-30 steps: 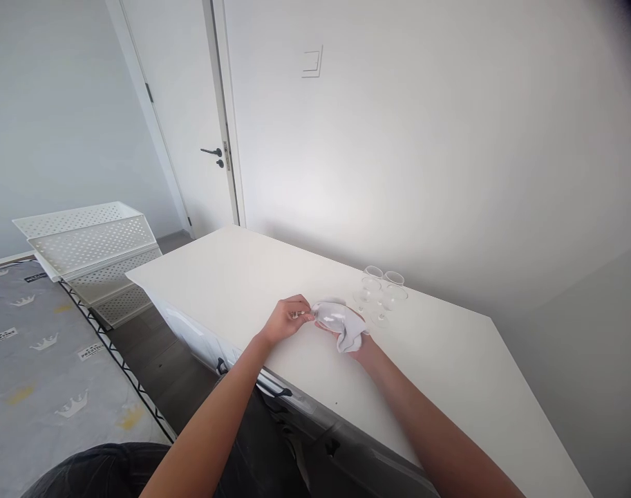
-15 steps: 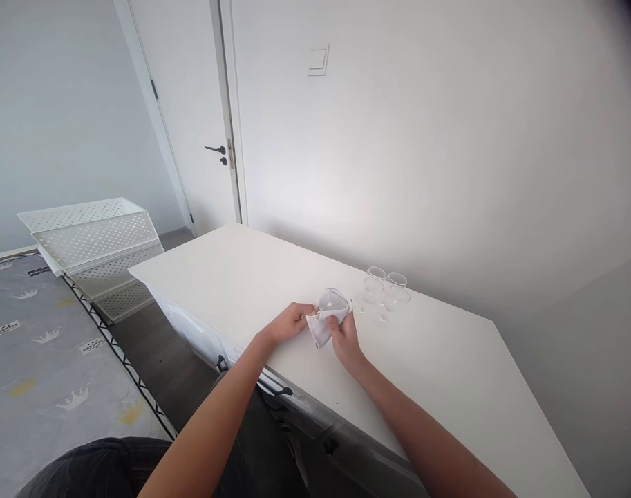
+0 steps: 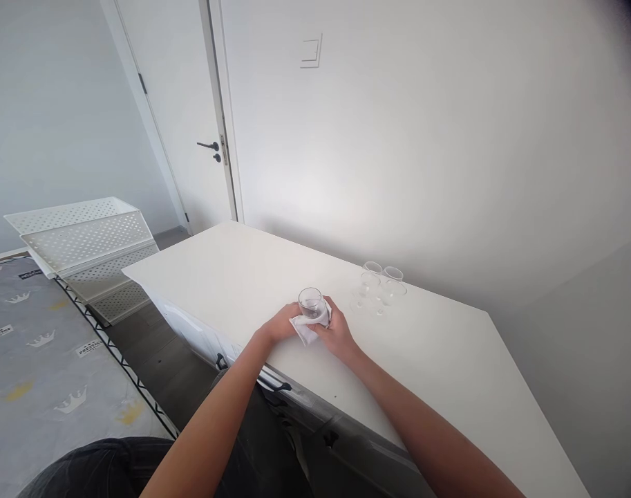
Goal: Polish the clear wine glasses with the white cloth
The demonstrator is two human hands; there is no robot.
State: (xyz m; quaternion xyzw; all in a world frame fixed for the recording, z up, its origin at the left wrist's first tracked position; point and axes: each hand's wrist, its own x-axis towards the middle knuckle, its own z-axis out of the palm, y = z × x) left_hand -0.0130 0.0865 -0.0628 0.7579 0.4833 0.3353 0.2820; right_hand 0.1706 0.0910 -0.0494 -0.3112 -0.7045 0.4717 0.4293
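Note:
Between my two hands a clear glass (image 3: 311, 301) is held above the front part of the white table, its open rim facing up. A white cloth (image 3: 305, 333) wraps the lower part of the glass, with one corner hanging down toward me. My left hand (image 3: 284, 324) grips the glass from the left, its fingertips partly hidden behind the cloth. From the right, my right hand (image 3: 338, 333) is closed on the cloth, pressing it against the glass, with the thumb in front. The base of the glass is covered by cloth and hands.
Several clear stemmed glasses (image 3: 392, 289) stand at the table's back edge, near the wall. The white table (image 3: 206, 270) runs along that wall. To the left are a white perforated rack (image 3: 87, 238) and a grey crown-patterned mattress (image 3: 50, 373). Behind is a door (image 3: 175, 97).
The glass has come more upright, and its bowl now shows above the cloth. My hands have shifted a little to the left, and the right hand has turned around the cloth.

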